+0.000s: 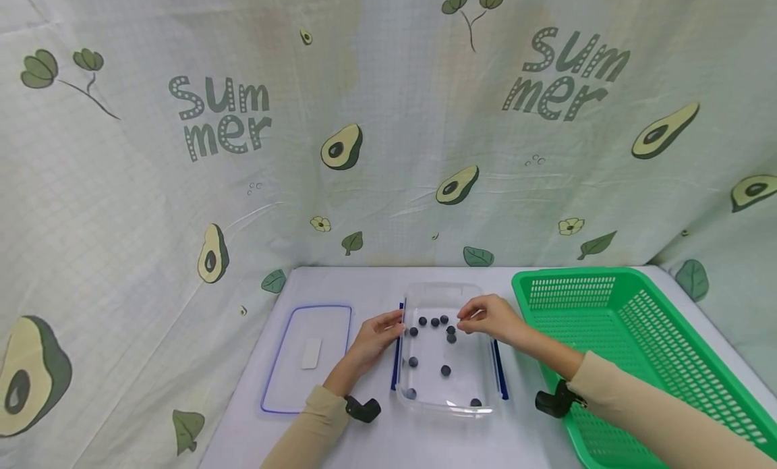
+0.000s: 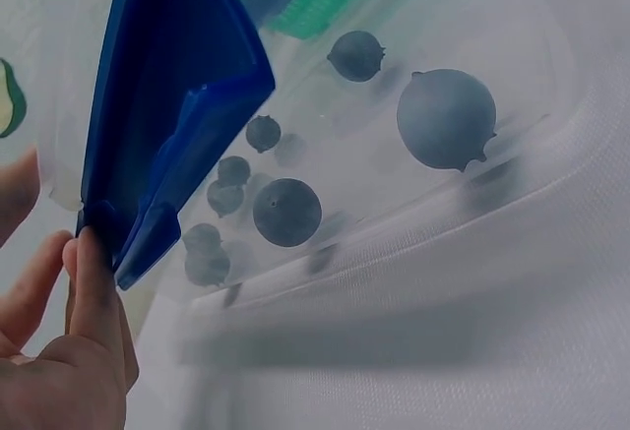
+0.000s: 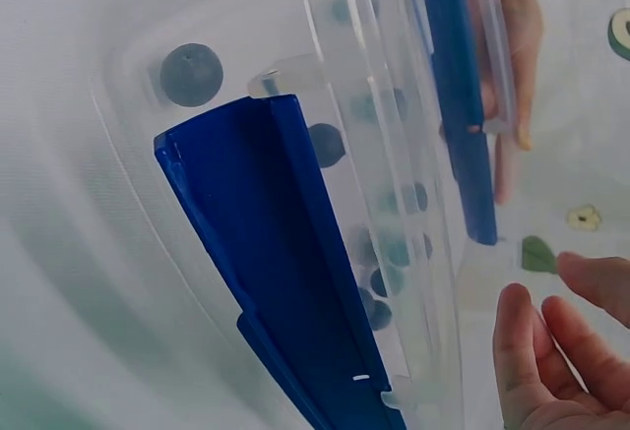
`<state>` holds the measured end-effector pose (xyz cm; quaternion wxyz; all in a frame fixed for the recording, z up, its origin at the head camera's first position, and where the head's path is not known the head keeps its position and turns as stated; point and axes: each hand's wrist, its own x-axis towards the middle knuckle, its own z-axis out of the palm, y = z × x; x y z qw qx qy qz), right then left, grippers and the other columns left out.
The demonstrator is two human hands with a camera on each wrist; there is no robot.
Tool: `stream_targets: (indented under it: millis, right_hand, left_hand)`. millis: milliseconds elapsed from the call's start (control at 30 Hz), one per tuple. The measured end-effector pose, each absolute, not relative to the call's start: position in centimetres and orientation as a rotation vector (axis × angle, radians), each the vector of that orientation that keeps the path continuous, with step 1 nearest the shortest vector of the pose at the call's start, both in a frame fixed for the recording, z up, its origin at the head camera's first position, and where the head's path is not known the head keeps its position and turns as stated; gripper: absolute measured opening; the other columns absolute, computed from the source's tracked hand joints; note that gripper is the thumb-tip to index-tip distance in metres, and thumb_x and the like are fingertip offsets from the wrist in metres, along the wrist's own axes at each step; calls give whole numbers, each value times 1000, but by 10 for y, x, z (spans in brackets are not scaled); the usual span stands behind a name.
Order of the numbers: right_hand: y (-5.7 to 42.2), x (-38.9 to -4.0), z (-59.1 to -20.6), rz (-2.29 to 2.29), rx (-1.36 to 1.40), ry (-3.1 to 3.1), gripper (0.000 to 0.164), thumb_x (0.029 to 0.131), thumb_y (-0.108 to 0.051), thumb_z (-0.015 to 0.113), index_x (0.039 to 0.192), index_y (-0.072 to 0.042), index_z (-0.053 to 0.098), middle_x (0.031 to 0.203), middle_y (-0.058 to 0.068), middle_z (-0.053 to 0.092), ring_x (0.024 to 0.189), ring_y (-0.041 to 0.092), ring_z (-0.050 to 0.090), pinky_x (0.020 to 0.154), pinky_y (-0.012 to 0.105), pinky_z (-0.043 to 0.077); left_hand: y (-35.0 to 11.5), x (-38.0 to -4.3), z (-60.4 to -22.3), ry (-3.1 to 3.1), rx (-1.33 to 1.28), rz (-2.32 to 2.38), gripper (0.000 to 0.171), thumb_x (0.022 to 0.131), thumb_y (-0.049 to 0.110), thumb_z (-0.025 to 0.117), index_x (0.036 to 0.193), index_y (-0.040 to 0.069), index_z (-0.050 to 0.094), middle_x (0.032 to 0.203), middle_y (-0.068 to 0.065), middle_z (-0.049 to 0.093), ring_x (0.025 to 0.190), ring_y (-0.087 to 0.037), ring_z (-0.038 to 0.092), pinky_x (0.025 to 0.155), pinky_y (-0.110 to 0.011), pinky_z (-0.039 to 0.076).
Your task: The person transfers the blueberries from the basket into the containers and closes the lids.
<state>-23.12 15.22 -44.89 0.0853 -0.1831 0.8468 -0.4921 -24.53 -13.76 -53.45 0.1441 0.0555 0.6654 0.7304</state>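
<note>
A clear plastic container [image 1: 427, 388] with blue side latches holds several blueberries [image 1: 446, 370], most of them toward its far and left parts. My left hand [image 1: 373, 339] grips the container's left side. In the left wrist view, its fingers touch the lower end of a blue latch [image 2: 177, 105], with the thumb near the wall. Above the container's far right part is my right hand [image 1: 490, 316], its fingers loosely bent. The right wrist view shows a gap between thumb and fingers [image 3: 514, 341], with nothing seen between them. The other blue latch [image 3: 266, 243] hangs down along the container's near side there.
Left of the container, a clear lid [image 1: 285, 374] with a blue edge lies flat, a white rectangle [image 1: 311, 353] at its middle. A large green basket [image 1: 577, 272] stands at the right, under the right forearm. A printed cloth [image 1: 388, 118] hangs behind the white table [image 1: 388, 442].
</note>
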Motion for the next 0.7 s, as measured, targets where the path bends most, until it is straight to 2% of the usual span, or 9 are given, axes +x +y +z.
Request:
stream_targets:
  millis: [200, 333, 433, 600, 700]
  right_hand:
    - [160, -232, -446, -1493, -493, 2557, 15, 88, -11, 77, 97, 0, 73, 91, 7, 72, 78, 21, 71, 74, 34, 57]
    - [171, -230, -442, -1613, -476, 2508, 20, 90, -11, 75, 102, 4, 71, 94, 11, 72, 84, 30, 71, 79, 41, 59]
    - [180, -229, -438, -1690, -434, 2491, 24, 92, -14, 74, 105, 6, 69, 94, 13, 73, 87, 35, 70, 83, 42, 58]
    - [203, -230, -434, -1764, -370, 2544, 30, 94, -20, 72, 109, 6, 68, 97, 17, 72, 85, 25, 71, 82, 29, 58]
    - [219, -229, -432, -1724, -419, 2644, 31, 96, -21, 69, 113, 4, 67, 104, 19, 71, 86, 19, 70, 79, 30, 59]
  left_hand:
    - [-135, -247, -535, 1992, 133, 2104, 50, 93, 13, 72, 136, -6, 55, 137, -25, 55, 116, -19, 61, 99, -26, 49]
    - [-135, -247, -535, 2063, 136, 2106, 48, 91, 12, 75, 132, -6, 59, 131, -22, 61, 117, -24, 62, 97, -27, 51]
    - [-137, -245, -536, 2123, 159, 2095, 49, 90, 13, 76, 132, -7, 59, 129, -22, 63, 116, -27, 63, 95, -27, 52]
    - [-145, -244, -530, 2245, 279, 2050, 47, 94, 11, 70, 135, -7, 56, 128, -24, 62, 115, -33, 63, 92, -26, 54]
    - [-156, -240, -515, 2296, 435, 1989, 43, 99, 4, 60, 138, -10, 50, 132, -29, 57, 120, -40, 58, 94, -28, 53]
